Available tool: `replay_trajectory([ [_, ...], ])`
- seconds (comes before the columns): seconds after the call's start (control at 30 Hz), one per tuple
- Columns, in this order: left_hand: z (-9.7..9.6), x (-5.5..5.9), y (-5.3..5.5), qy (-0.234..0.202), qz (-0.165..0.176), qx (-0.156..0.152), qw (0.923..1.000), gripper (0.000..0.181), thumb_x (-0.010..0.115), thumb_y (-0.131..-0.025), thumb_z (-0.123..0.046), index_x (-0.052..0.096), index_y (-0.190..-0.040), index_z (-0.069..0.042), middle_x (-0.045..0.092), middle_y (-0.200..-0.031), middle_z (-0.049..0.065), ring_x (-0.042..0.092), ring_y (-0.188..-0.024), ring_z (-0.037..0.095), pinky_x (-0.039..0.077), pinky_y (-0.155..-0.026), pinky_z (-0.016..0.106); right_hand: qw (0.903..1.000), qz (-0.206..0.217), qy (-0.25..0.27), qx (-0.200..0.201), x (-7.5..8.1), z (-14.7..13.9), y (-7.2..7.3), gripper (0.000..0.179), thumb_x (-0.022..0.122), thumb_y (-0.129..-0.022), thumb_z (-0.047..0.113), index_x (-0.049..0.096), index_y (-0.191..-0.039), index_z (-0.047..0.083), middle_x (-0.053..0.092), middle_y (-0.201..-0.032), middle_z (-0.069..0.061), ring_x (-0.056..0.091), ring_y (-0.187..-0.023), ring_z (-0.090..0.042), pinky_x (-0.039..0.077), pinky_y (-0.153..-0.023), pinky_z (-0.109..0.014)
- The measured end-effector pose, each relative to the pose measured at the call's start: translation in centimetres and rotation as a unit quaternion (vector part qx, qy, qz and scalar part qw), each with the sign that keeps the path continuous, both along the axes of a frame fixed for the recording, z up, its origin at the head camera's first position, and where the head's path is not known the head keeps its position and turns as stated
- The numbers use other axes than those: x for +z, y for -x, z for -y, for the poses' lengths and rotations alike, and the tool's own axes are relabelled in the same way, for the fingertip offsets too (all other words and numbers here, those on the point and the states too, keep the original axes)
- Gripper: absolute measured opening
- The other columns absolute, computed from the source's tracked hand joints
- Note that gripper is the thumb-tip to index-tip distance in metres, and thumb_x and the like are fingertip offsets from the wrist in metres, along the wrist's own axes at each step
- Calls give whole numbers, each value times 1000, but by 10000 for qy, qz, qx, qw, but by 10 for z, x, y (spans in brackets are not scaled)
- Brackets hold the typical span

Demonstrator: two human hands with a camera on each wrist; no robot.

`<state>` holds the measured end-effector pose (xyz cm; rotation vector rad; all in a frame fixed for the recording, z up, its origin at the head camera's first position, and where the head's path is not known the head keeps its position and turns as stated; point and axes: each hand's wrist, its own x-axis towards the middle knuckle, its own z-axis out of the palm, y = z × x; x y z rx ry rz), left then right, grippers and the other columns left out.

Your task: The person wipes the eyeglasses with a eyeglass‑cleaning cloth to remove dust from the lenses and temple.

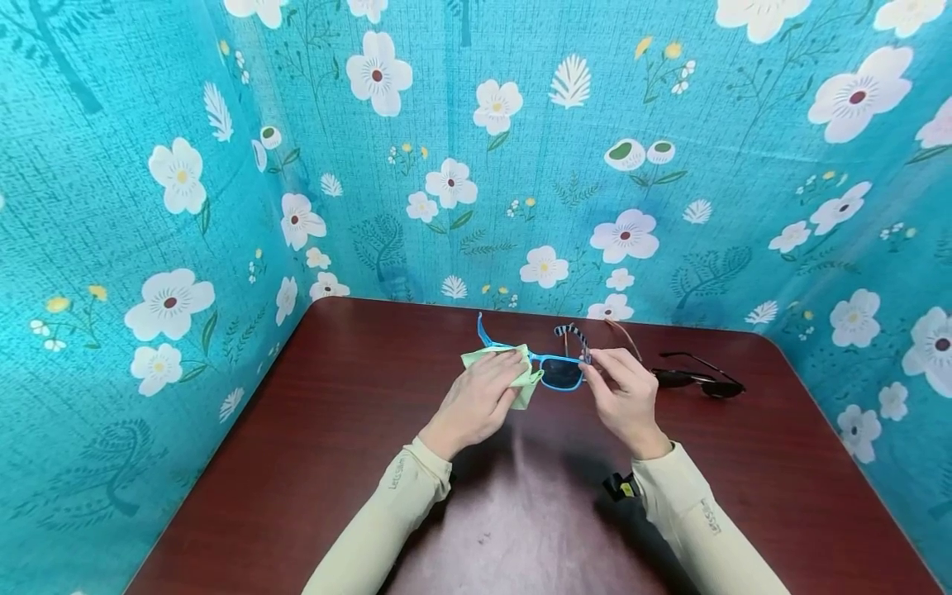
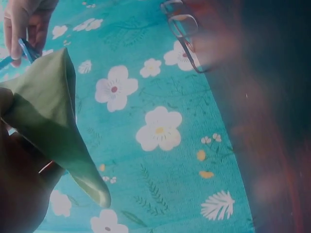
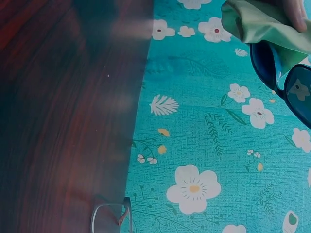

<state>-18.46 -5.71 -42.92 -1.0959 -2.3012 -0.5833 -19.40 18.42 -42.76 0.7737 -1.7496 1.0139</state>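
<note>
Blue-framed sunglasses [image 1: 561, 373] are held up above the table between both hands. My left hand [image 1: 476, 401] grips a light green cloth [image 1: 526, 395] folded over the left lens, hiding most of it. Near the right lens's outer edge, my right hand [image 1: 625, 392] pinches the frame. One blue temple stands out beyond the cloth. A striped temple [image 1: 578, 335] shows beside the right fingers; which frame it belongs to I cannot tell. In the right wrist view the cloth [image 3: 262, 24] drapes over one dark lens, while the other lens [image 3: 297, 92] is bare.
Black sunglasses [image 1: 699, 380] lie on the dark red table [image 1: 312, 463] at the right. Thin-rimmed eyeglasses [image 2: 183, 26] rest near the table's far edge, mostly behind the right hand in the head view. A flowered turquoise curtain [image 1: 446, 223] borders the back and sides.
</note>
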Motion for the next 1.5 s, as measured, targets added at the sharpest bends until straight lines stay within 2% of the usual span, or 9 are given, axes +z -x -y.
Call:
replay_trajectory([
  [0.23, 5, -1, 4, 383, -288, 537, 9974, 36, 48, -95, -21, 58, -127, -8, 53, -134, 8, 45, -128, 20, 28, -108, 39, 9999, -33, 63, 93, 0, -2, 0, 19, 74, -81, 8, 72, -94, -7, 67, -86, -15, 62, -72, -13, 48, -61, -14],
  [0.43, 1, -2, 4, 134, -397, 941, 9947, 33, 47, -94, -19, 61, -122, -7, 55, -132, 9, 45, -127, 21, 27, -109, 42, 9995, 31, 143, 267, 0, -1, 0, 19, 73, -82, 7, 71, -95, -7, 66, -86, -16, 61, -72, -11, 48, -62, -12],
  [0.57, -8, -3, 0, -169, -424, 908, 9948, 33, 45, -95, -18, 62, -120, -5, 58, -128, 11, 48, -124, 23, 28, -108, 42, 9992, 110, 223, 316, 1, 2, -1, 18, 74, -79, 0, 71, -95, -8, 66, -86, -16, 61, -73, -9, 47, -63, -11],
  [0.67, -12, -3, -3, -347, -472, 690, 9959, 34, 43, -96, -17, 62, -121, -4, 60, -125, 11, 51, -122, 22, 30, -107, 42, 9993, 119, 230, 263, 1, 3, -1, 20, 75, -75, -5, 71, -94, -8, 66, -86, -16, 62, -74, -10, 48, -63, -13],
  [0.83, -11, -2, -4, -176, -677, 581, 9959, 36, 40, -97, -20, 61, -122, -5, 59, -127, 9, 51, -122, 21, 29, -107, 41, 9994, 166, 223, 183, 2, 2, -2, 21, 76, -73, -6, 71, -94, -7, 67, -88, -15, 63, -77, -11, 49, -64, -14],
  [1.13, -12, -2, -1, -325, -962, 1391, 9851, 33, 41, -94, -20, 64, -113, -6, 64, -119, 8, 55, -117, 21, 28, -108, 46, 9988, 281, 318, 251, 5, 3, -5, 29, 74, -65, -19, 70, -91, -9, 66, -84, -18, 61, -72, -8, 47, -62, -11],
  [1.23, -16, -1, -3, -400, -854, 1335, 9866, 31, 42, -95, -20, 63, -114, -6, 63, -121, 9, 54, -118, 21, 27, -108, 45, 9985, 225, 350, 363, 14, 8, -10, 25, 72, -66, -20, 69, -89, -13, 65, -82, -21, 59, -71, -7, 47, -62, -10],
  [1.37, -18, -1, -4, -413, -665, 996, 9919, 31, 44, -95, -18, 62, -117, -6, 60, -125, 9, 51, -121, 21, 28, -108, 43, 9979, 101, 424, 489, 24, 15, -18, 17, 72, -72, -15, 68, -88, -14, 64, -81, -23, 60, -71, -9, 48, -64, -12],
  [1.5, -16, 0, -4, -270, -625, 839, 9942, 31, 46, -94, -18, 63, -118, -6, 61, -124, 8, 52, -121, 19, 29, -108, 41, 9983, 54, 425, 404, 27, 16, -20, 16, 73, -73, -12, 70, -88, -12, 65, -81, -21, 61, -71, -10, 48, -64, -13],
])
